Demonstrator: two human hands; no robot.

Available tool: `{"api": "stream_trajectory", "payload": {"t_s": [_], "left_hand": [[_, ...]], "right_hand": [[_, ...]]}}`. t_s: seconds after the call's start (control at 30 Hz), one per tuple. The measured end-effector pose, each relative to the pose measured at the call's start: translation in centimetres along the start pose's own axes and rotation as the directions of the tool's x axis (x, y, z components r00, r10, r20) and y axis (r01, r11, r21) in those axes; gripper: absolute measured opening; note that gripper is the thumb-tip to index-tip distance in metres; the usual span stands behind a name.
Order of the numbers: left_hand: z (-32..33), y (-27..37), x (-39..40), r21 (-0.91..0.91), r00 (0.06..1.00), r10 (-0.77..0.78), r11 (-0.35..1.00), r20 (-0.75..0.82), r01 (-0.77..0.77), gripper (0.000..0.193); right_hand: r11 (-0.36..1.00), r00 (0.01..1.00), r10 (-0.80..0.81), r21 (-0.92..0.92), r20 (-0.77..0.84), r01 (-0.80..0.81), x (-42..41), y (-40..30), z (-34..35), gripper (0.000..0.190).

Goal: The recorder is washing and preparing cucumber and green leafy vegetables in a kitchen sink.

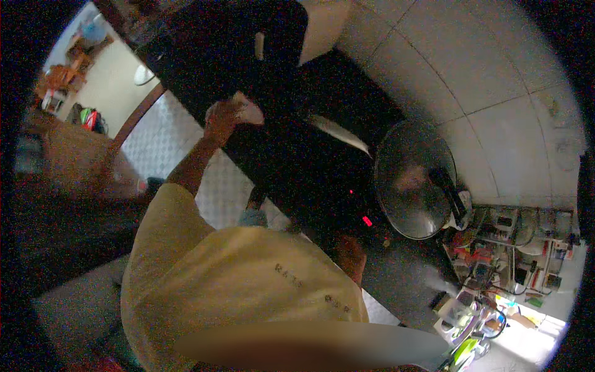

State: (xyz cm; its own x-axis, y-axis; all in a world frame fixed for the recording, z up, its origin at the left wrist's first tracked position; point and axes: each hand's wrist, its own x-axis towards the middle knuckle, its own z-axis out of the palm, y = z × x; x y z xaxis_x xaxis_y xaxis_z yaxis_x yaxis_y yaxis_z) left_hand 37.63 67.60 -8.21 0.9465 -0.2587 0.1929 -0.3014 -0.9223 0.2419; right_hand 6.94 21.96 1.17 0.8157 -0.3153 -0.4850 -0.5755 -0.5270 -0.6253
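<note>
At the upper left of the view, my left hand (223, 120) is closed around a pale crumpled cloth (250, 110), over the dark counter (274, 153). My right forearm and hand (351, 255) reach over the counter's near edge, beside a dark cooktop with a lit red display (367, 221). Deep shadow covers the right fingers, so I cannot tell whether they hold anything. Beyond that display sits a large round pan with a glass lid (409, 186). A black handle (446, 195) crosses the lid's right side.
A rack (516, 251) of jars and packets stands by the tiled wall (502, 116). Dishes and utensils (465, 321) crowd the lower right. A pale curved edge (341, 134) shows on the counter. Checkered floor (158, 130) lies left of the counter.
</note>
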Motion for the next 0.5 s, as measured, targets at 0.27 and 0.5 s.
{"api": "stream_trajectory", "payload": {"t_s": [0.27, 0.5], "left_hand": [[6.9, -9.3, 2.2, -0.076, 0.918, -0.214, 0.977, -0.333, 0.200, 0.052], [-0.2, -12.5, -1.8, -0.227, 0.893, -0.055, 0.972, -0.447, -0.054, 0.049]], "right_hand": [[0.518, 0.993, 0.107, 0.855, -0.040, -0.021, 0.6, 9.3, 20.3, 0.029], [0.500, 0.995, 0.045, 0.864, -0.090, 0.056, -6.8, 0.1, 33.8, 0.027]]}}
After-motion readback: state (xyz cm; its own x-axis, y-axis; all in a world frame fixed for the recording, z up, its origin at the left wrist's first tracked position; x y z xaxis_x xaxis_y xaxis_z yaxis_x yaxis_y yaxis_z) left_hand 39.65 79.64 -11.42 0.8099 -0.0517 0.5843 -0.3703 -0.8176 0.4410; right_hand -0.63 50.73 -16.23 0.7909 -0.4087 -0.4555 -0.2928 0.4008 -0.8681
